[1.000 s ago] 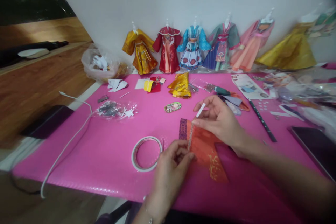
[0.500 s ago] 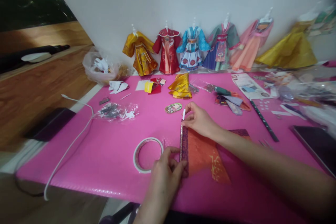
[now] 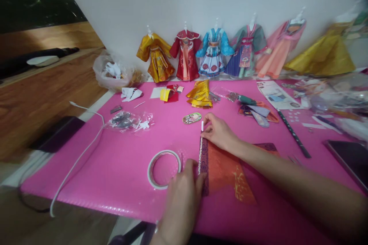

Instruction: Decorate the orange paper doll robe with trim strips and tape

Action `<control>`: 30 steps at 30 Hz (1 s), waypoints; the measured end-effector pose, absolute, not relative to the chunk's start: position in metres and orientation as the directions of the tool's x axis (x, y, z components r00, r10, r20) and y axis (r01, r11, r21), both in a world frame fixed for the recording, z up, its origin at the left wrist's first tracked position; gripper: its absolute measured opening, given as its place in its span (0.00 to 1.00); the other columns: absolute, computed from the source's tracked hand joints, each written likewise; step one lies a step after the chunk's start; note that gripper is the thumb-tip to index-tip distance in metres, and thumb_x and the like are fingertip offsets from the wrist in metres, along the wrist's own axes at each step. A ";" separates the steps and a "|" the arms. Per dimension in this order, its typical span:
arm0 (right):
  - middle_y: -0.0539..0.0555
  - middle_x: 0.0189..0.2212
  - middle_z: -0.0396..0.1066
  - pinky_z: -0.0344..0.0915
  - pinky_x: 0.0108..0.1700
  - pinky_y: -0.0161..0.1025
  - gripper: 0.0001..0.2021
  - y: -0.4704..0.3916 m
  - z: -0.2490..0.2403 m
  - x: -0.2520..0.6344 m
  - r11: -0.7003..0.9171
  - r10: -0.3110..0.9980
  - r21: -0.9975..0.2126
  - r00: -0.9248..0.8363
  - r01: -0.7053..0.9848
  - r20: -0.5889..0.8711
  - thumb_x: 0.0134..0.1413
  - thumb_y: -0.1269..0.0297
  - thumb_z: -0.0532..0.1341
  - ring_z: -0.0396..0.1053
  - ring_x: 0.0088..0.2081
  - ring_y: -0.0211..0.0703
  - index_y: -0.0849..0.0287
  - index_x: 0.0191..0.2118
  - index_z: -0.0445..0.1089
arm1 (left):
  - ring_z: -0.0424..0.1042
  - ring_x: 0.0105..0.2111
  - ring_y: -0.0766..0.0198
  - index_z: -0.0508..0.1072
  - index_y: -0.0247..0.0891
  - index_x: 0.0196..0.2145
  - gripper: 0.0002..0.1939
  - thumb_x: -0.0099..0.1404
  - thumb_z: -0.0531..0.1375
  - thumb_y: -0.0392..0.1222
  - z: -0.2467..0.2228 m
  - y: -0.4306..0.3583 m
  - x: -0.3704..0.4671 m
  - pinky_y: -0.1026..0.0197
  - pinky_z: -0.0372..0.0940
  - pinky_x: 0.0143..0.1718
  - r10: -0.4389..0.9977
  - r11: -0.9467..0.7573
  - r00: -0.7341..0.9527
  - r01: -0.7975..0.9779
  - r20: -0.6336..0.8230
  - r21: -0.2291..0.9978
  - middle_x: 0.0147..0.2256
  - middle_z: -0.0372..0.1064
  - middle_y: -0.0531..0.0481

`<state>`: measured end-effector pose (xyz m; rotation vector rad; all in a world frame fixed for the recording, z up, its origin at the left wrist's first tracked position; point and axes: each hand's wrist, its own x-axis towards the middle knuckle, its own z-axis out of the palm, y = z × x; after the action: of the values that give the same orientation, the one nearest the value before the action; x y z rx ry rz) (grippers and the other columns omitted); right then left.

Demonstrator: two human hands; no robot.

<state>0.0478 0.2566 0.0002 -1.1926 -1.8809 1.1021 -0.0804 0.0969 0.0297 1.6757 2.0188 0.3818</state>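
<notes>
An orange fabric piece (image 3: 222, 172) with a dark purple patterned border lies flat in front of me. Along its left edge runs a narrow glittery trim strip (image 3: 200, 157). At the strip's far end my right hand (image 3: 215, 132) is closed in a pinch, with a short white tab (image 3: 202, 125) standing out beyond the fingers. My left hand (image 3: 184, 193) rests at the near end, thumb and forefinger on the border's edge; its other fingers are hidden. Just left of that hand lies a roll of white double-sided tape (image 3: 150, 174). A small oval sequinned piece (image 3: 192, 118) lies beyond the right hand.
Several small dressed doll forms (image 3: 186, 55) stand against the wall. On the pink table (image 3: 120, 176) are a gold cloth piece (image 3: 199, 93), plastic bags of bits (image 3: 126, 120), fabric scraps (image 3: 255, 111), a dark dotted stick (image 3: 293, 134), a phone-like dark slab (image 3: 347, 160) and a white cable (image 3: 77, 157).
The view has shifted slightly. My left thumb and forefinger have shifted a little at the near end of the border. The right hand keeps its pinch at the far end.
</notes>
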 end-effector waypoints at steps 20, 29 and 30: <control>0.46 0.29 0.68 0.62 0.27 0.34 0.16 0.256 0.007 0.054 0.241 0.916 -0.887 -0.395 0.394 0.073 0.43 0.76 0.64 0.71 0.28 0.40 0.54 0.34 0.58 | 0.76 0.36 0.58 0.75 0.39 0.45 0.09 0.69 0.58 0.37 0.003 0.038 -0.101 0.57 0.74 0.37 0.854 -0.472 0.335 0.819 0.398 0.325 0.46 0.78 0.45; 0.43 0.22 0.65 0.58 0.25 0.35 0.15 0.258 0.011 0.060 0.210 0.926 -0.892 -0.375 0.400 0.049 0.45 0.75 0.65 0.68 0.23 0.40 0.53 0.35 0.59 | 0.75 0.40 0.56 0.75 0.40 0.47 0.10 0.68 0.59 0.37 0.007 0.041 -0.102 0.57 0.73 0.40 0.880 -0.436 0.311 0.829 0.359 0.350 0.48 0.77 0.45; 0.43 0.22 0.65 0.58 0.25 0.35 0.15 0.259 0.011 0.060 0.207 0.926 -0.893 -0.375 0.399 0.048 0.45 0.75 0.65 0.67 0.23 0.40 0.53 0.35 0.59 | 0.75 0.42 0.55 0.75 0.40 0.47 0.11 0.68 0.58 0.37 0.009 0.043 -0.101 0.56 0.73 0.41 0.886 -0.420 0.299 0.841 0.355 0.341 0.50 0.76 0.45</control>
<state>0.0601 0.2585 0.0105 -1.2278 -1.8805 1.1210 -0.1006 0.0426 0.0088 2.4582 1.6389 0.7659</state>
